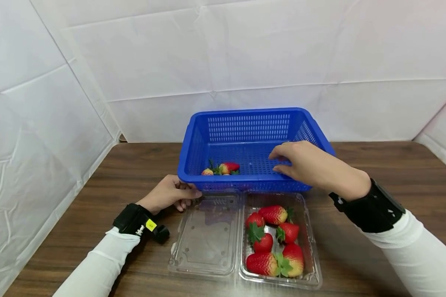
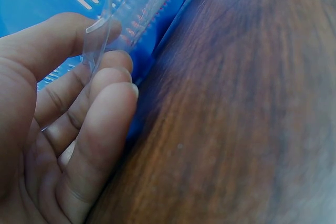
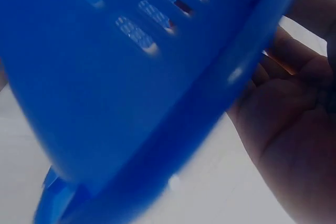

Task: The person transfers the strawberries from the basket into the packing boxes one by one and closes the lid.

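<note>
My left hand (image 1: 171, 192) pinches the upper left corner of the clear plastic clamshell's lid (image 1: 208, 235) between thumb and fingers; the left wrist view shows the clear plastic (image 2: 97, 43) in that pinch. Joined to the lid on its right is the clamshell's tray (image 1: 314, 264), holding several red strawberries (image 1: 273, 214). Behind it stands a blue plastic basket (image 1: 241, 178) with a few strawberries (image 1: 228, 167) in its front left corner. Over the basket's right front side reaches my right hand (image 1: 301, 161), fingers loosely bent, nothing seen between them. In the right wrist view the basket's wall (image 3: 105, 77) hides some fingers.
Everything stands on a brown wood-grain table (image 1: 141, 161). White cloth (image 1: 156, 62) hangs behind the table and along its sides. The basket's near rim overhangs the clamshell's back edge.
</note>
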`<state>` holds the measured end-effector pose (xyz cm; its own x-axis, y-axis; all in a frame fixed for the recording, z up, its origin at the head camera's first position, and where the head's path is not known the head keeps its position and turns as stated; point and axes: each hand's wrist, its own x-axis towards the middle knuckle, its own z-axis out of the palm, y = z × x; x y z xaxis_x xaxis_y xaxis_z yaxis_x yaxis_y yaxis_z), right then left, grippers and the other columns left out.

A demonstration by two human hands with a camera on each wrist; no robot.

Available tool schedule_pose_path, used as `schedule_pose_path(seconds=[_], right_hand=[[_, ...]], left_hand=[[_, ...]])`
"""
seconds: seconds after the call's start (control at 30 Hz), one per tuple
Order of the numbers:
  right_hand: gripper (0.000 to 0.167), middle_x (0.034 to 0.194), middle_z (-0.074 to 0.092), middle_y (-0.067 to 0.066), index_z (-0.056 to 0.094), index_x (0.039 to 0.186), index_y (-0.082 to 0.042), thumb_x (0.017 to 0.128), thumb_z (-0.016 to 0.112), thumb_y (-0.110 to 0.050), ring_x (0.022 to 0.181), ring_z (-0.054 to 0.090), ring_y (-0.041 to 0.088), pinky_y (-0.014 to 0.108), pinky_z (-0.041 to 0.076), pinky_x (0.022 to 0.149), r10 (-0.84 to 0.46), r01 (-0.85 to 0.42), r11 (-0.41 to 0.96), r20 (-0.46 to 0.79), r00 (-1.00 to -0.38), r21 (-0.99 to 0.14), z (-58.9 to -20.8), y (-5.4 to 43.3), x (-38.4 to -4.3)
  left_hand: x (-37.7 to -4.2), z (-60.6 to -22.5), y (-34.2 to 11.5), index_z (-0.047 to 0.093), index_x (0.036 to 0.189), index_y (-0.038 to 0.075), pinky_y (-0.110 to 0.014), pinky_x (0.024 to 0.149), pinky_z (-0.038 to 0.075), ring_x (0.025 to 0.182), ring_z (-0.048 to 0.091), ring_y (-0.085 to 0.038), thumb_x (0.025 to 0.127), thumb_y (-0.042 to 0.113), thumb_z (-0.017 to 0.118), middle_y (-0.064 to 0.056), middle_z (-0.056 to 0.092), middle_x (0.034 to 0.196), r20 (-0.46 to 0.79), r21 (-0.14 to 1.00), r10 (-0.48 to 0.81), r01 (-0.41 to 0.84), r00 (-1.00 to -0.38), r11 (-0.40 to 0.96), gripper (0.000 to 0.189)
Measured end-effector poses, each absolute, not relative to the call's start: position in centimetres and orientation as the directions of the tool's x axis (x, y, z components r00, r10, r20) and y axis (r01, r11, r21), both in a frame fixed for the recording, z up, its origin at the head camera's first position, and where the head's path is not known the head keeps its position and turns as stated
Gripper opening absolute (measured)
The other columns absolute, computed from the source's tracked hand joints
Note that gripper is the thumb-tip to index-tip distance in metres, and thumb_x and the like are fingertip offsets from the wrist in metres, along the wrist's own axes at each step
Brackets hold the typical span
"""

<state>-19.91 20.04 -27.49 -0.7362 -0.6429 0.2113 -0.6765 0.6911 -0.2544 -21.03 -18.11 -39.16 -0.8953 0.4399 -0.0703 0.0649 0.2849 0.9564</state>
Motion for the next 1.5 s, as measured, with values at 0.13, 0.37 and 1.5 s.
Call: schedule_pose_path(seconds=[0.13, 0.37, 1.5], right_hand=[[0.026, 0.114, 0.075, 0.015, 0.074, 0.121, 0.001, 0.097, 0.079, -0.009, 0.097, 0.072, 0.025, 0.045, 0.06, 0.084, -0.655, -0.669, 0.703, 0.144, -0.741, -0.242, -27.4, 19.4, -20.6], [0.026, 0.112, 0.074, 0.012, 0.074, 0.121, -0.001, 0.098, 0.079, -0.012, 0.097, 0.071, 0.025, 0.044, 0.058, 0.088, -0.687, -0.689, 0.687, 0.1, -0.719, -0.232, -27.6, 18.4, -21.5], [0.023, 0.115, 0.072, 0.011, 0.074, 0.124, -0.002, 0.105, 0.07, -0.014, 0.112, 0.068, 0.029, 0.046, 0.053, 0.103, -0.714, -0.611, 0.667, -0.133, -0.688, -0.426, -29.1, 14.4, -25.2]], left_hand=[[-21.1, -39.3, -18.0, 0.072, 0.091, 0.001, -0.029, 0.055, 0.059, 0.056, 0.063, -0.013, 0.096, 0.011, 0.078, -0.01, 0.065, 0.07, -0.067, 0.957, 0.439, 0.067, -0.896, 0.282, 0.013], [-21.2, -39.5, -18.1, 0.072, 0.091, 0.0, -0.03, 0.055, 0.059, 0.056, 0.063, -0.015, 0.096, 0.012, 0.078, -0.011, 0.065, 0.07, -0.068, 0.955, 0.436, 0.068, -0.897, 0.289, 0.014], [-21.0, -39.3, -18.0, 0.07, 0.086, 0.001, -0.028, 0.054, 0.058, 0.055, 0.062, -0.013, 0.097, 0.01, 0.077, -0.01, 0.064, 0.068, -0.065, 0.958, 0.428, 0.064, -0.901, 0.28, 0.015]])
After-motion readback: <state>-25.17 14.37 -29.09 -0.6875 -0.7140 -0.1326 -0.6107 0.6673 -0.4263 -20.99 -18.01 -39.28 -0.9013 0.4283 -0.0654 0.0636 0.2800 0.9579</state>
